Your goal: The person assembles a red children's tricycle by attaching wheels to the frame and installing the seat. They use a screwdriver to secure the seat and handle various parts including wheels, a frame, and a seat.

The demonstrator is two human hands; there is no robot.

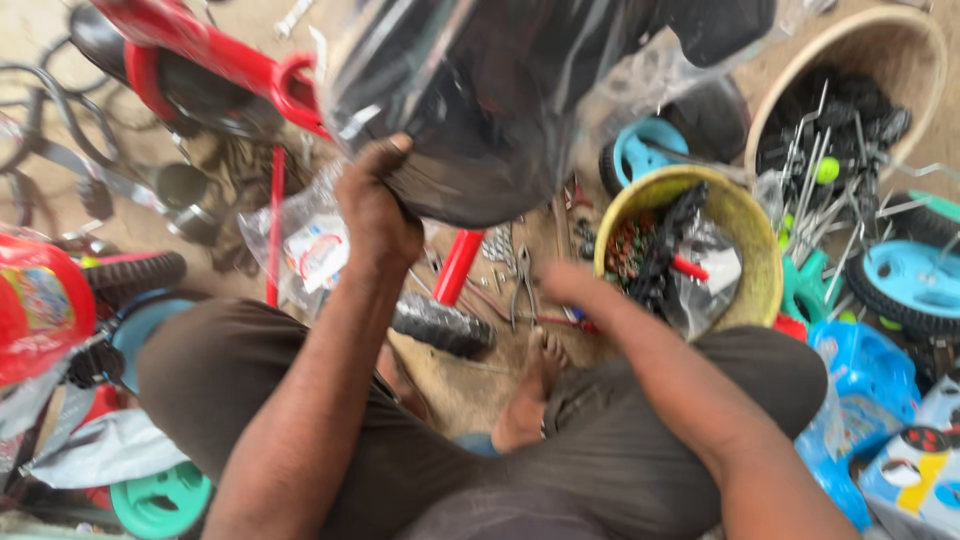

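I sit on the floor with my legs folded. My left hand (375,212) grips the lower edge of a large black part wrapped in clear plastic (480,100), held up in front of me. My right hand (568,285) is blurred and reaches low over the floor, beside the rim of a yellow bowl (765,265) and close to a pair of pliers (522,292) among loose screws. I cannot tell whether its fingers hold anything. My bare foot (535,385) rests below it.
A red tricycle frame (200,60) lies at the upper left and a red tube (458,265) lies under the wrapped part. A small black wheel (440,325) is near my knee. A beige basket (905,45) holds metal rods. Blue-hubbed wheels (915,280) and blue plastic parts (870,385) crowd the right, and a teal wheel (160,500) lies at the lower left.
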